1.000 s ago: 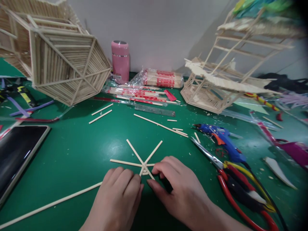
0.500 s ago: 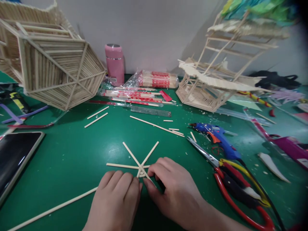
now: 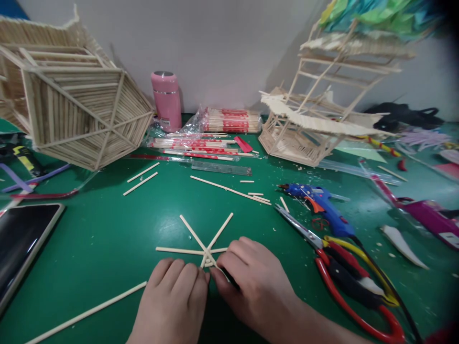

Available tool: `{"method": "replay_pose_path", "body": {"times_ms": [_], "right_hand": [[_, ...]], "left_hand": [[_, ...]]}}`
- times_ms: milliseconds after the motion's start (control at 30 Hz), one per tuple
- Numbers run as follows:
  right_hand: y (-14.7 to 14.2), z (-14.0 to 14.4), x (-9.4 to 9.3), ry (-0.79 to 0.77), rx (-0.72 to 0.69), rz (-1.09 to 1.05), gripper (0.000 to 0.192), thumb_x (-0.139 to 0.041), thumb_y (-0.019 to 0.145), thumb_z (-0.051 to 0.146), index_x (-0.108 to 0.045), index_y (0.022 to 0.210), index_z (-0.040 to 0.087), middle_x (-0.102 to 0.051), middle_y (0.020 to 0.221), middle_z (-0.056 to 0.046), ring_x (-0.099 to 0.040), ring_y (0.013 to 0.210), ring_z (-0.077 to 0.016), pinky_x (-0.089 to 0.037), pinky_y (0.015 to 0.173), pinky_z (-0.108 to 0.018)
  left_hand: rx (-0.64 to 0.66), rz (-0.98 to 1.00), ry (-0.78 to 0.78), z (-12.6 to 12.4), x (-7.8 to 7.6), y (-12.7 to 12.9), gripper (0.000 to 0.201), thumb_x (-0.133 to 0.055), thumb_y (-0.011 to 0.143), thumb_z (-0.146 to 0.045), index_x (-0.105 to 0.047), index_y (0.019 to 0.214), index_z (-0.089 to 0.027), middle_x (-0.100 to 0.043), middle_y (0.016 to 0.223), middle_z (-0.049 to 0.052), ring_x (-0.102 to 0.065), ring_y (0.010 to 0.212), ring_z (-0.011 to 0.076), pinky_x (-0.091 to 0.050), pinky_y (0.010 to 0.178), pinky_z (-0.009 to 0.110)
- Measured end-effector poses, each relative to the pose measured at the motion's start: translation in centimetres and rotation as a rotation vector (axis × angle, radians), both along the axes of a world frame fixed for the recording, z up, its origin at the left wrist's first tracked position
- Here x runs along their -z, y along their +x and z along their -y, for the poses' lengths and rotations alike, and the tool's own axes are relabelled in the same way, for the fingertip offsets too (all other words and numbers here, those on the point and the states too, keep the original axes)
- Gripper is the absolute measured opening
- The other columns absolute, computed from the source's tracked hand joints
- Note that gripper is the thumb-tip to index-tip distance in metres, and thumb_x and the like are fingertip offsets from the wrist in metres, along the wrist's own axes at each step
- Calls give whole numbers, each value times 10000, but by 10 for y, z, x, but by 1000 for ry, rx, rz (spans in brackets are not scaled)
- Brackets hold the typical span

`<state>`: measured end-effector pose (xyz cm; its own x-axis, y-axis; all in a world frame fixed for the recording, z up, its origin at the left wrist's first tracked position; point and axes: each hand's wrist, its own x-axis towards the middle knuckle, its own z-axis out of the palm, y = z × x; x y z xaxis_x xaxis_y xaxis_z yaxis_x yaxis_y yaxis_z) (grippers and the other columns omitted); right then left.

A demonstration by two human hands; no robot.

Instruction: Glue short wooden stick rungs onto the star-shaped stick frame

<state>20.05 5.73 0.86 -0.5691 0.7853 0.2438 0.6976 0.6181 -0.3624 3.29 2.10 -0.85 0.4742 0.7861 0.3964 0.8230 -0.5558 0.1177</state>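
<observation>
Seen from the head camera, two bare hands work at a star-shaped stick frame [image 3: 207,250] lying on a green table [image 3: 107,239], its pale spokes crossing at one hub with short crosspieces set on the near side. The right hand [image 3: 256,277], just right of the frame's hub, pinches a near spoke between thumb and fingers. The left hand [image 3: 175,298] is curled against the frame's near left side; its fingertips are hidden, so whether it grips cannot be told. The two hands nearly meet below the hub. Left of the frame, a long stick [image 3: 89,309] ends just beside the left hand, with a phone [image 3: 28,243] farther left. Right of the frame lie scissors [image 3: 304,231] and a blue glue gun [image 3: 322,203]. Beyond the frame are a clear ruler [image 3: 221,167], red-banded stick bundles [image 3: 233,120] and a pink bottle [image 3: 167,102], flanked by a panelled stick model [image 3: 86,114] and an open-framed one [image 3: 304,122].
</observation>
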Motion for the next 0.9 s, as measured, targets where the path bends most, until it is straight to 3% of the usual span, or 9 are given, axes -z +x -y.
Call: {"method": "replay_pose_path", "body": {"times_ms": [300,900], "right_hand": [[0,1,-1,36,-8,2,241,-452,854,233,-540,634,190,-519,612,-2,-413,591,-146,-266,540,-284],[-2,2,1,76,-1,12,229,-461,852,230,-536,638,195,-518,613,-3,-401,594,-154,-259,550,-299]], "left_hand": [[-39,-39,-124,-3,-8,2,182,-407,801,-81,-474,689,-207,-528,639,2,-498,576,186,-381,538,318],[-85,-4,-79,-3,-5,6,208,-435,797,-70,-425,645,-213,-489,613,1,-473,550,180,-366,499,293]]}}
